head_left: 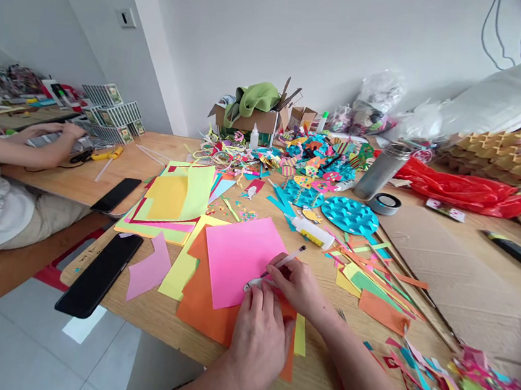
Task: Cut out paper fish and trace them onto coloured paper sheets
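Note:
My right hand [296,284] is closed round a slim pale pencil [290,257] with a dark end, its point directed down at the paper. Under the fingertips of my left hand [261,328] lies a small white paper cutout [248,285], pressed flat with the fingers close together. Most of the cutout is hidden by my fingers. Beneath it is a bright pink paper sheet [240,252], which rests over orange paper [202,307] and yellow paper [178,273].
Left of the sheets lie a paper stack [167,201] and two black phones [98,274] [117,195]. Beyond are a glue bottle [313,232], blue paper discs [350,215] and a metal flask [381,172]. Paper scraps [445,388] and cardboard [458,265] lie right. Another person's hands [57,131] work at left.

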`<state>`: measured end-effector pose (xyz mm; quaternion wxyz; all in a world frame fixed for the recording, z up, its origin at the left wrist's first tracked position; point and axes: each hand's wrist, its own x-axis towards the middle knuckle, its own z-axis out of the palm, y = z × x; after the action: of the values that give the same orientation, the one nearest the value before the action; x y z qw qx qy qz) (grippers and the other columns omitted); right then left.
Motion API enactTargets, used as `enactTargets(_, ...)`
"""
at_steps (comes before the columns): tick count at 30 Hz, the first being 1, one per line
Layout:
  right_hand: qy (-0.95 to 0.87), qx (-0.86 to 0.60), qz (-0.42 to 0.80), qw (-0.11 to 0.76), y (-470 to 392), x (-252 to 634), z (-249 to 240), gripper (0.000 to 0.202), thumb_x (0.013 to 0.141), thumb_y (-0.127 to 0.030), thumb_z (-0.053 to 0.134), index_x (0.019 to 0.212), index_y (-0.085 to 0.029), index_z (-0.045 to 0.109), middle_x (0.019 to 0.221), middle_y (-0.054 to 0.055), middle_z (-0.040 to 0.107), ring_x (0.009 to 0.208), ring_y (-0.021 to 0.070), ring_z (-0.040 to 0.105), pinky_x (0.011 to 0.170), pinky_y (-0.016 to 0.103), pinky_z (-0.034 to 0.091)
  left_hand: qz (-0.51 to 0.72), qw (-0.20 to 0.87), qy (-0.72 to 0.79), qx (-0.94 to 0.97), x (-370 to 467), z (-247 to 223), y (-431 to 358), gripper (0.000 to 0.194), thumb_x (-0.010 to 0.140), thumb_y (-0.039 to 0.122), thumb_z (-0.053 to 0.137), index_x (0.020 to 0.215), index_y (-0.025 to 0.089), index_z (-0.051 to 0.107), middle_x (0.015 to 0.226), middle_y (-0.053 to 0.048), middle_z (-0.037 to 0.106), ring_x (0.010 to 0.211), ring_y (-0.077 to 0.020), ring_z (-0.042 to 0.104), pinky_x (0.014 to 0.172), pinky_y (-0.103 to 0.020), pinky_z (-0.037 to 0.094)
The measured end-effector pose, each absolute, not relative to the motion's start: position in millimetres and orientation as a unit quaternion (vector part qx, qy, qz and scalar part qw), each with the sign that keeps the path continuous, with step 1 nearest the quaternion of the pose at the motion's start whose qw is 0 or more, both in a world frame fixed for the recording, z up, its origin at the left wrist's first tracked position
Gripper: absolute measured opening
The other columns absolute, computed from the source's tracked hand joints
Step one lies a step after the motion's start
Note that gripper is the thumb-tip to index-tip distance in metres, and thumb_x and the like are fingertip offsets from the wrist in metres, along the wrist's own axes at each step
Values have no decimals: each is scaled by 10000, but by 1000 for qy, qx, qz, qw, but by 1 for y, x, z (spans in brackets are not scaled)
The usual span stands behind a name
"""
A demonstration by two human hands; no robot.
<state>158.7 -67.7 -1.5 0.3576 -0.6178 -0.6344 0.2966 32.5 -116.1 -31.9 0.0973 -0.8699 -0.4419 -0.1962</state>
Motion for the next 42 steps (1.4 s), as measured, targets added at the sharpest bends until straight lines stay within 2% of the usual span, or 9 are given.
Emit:
enactTargets(10, -632, -631, 279, 352, -69, 163, 2, 278, 860, -314, 452, 654, -177, 578, 592, 0, 560, 509, 122, 449, 486, 238, 367, -175, 90, -449, -872, 31, -33, -116, 481, 883, 368, 514, 1182, 3, 606, 1204, -194, 601, 1078, -296, 526, 930, -446, 469)
enactTargets(29, -635, -635, 266, 350, -69, 174, -9, 181, 832, -219, 458, 665, -194, 524, 562, -24, 544, 491, 110, 469, 486, 222, 334, -126, 76, -446, -883, 34, -19, -113, 452, 901, 347, 482, 1158, -6, 601, 1147, -203, 598, 1049, -300, 515, 916, -449, 464)
enactTargets(37, -640, -636, 265, 342, -68, 173, -7, 160, 828, -202, 461, 683, -193, 530, 573, -14, 572, 495, 118, 501, 496, 226, 346, -105, -22, -448, -888, 35, -4, -101, 266, 912, 314, 457, 989, 127, 630, 931, -97, 586, 915, -261, 518, 825, -469, 476)
enactTargets(42, -641, -630, 271, 345, -68, 174, -7, 158, 834, -194, 451, 694, -195, 522, 584, -14, 584, 500, 116, 513, 500, 221, 360, -109, -44, -449, -886, 32, -5, -100, 243, 914, 306, 466, 1025, 148, 613, 969, -76, 575, 942, -255, 507, 814, -463, 467)
